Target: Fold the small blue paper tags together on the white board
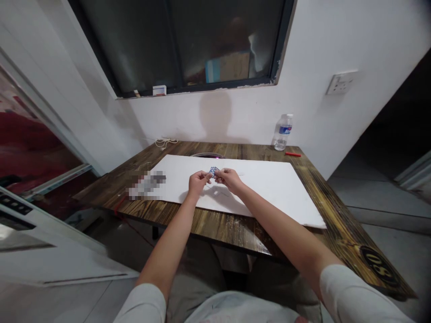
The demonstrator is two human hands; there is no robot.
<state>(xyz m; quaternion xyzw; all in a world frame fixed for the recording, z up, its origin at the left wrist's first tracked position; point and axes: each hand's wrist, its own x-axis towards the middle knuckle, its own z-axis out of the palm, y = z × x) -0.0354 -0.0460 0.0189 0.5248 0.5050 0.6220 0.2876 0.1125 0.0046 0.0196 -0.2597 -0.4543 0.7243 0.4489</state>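
Both my hands meet above a white board point(269, 193) that lies on the wooden table. Between them is a small blue-and-white patterned piece point(213, 171), too small to name. My left hand point(198, 181) pinches its left side with thumb and fingers. On the other side my right hand point(229, 178) grips it the same way. A few thin dark lines, perhaps wires or marks, show on the board just below and to the right of the hands.
A clear water bottle point(283, 133) stands at the table's back right, with a red pen-like stick point(292, 154) beside it. A coiled pale cable point(166, 142) lies at the back left. A round-rimmed object point(207, 155) sits behind the board. The wooden table point(336, 224) backs onto the wall.
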